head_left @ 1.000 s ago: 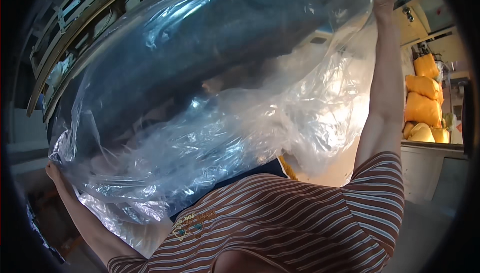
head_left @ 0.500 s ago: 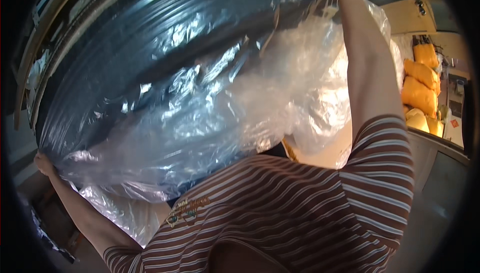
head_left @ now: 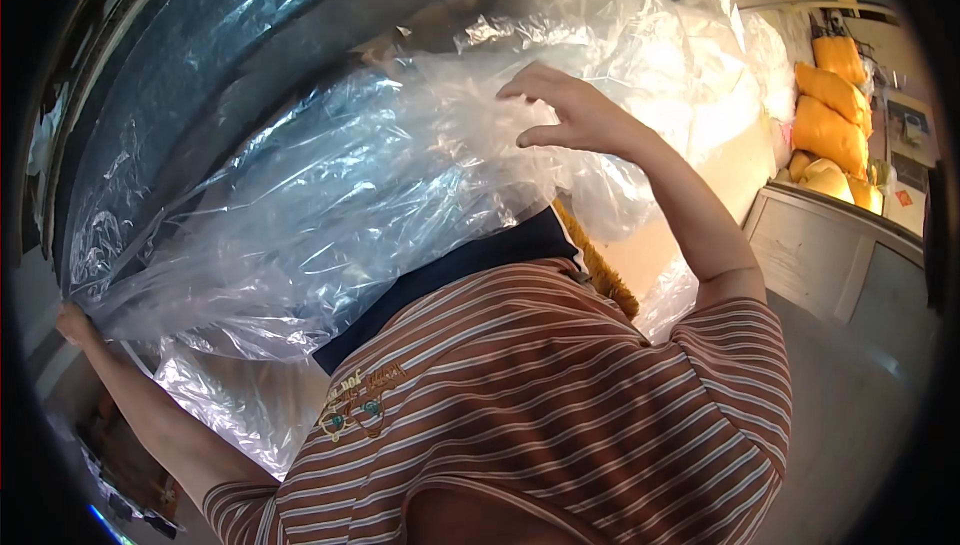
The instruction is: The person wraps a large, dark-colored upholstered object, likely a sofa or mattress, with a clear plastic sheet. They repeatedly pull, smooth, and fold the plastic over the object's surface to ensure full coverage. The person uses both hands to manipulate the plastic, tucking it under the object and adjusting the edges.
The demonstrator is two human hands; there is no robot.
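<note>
A large transparent plastic sheet [head_left: 330, 195] spreads in shiny, crumpled folds in front of my body. At the far left, my left hand [head_left: 72, 323] is closed on the gathered edge of this sheet, pulling it into creases that fan out from the fist. My right hand [head_left: 570, 110] hovers over the sheet's middle right, fingers curved and thumb apart, holding nothing. Whether its fingertips touch the plastic I cannot tell. A dark surface shows through the sheet's upper left part.
Orange stuffed sacks [head_left: 832, 120] are stacked at the right, beyond a pale cabinet [head_left: 815, 245]. Beside my waist is a yellow bristly thing [head_left: 605, 275]. A wooden frame edge [head_left: 75, 115] runs along the far left. Strong light falls on the sheet's right side.
My right hand has let go of the sheet's far edge and come down toward me, now open. The plastic has sagged and crumpled. My left hand keeps its hold at the left.
</note>
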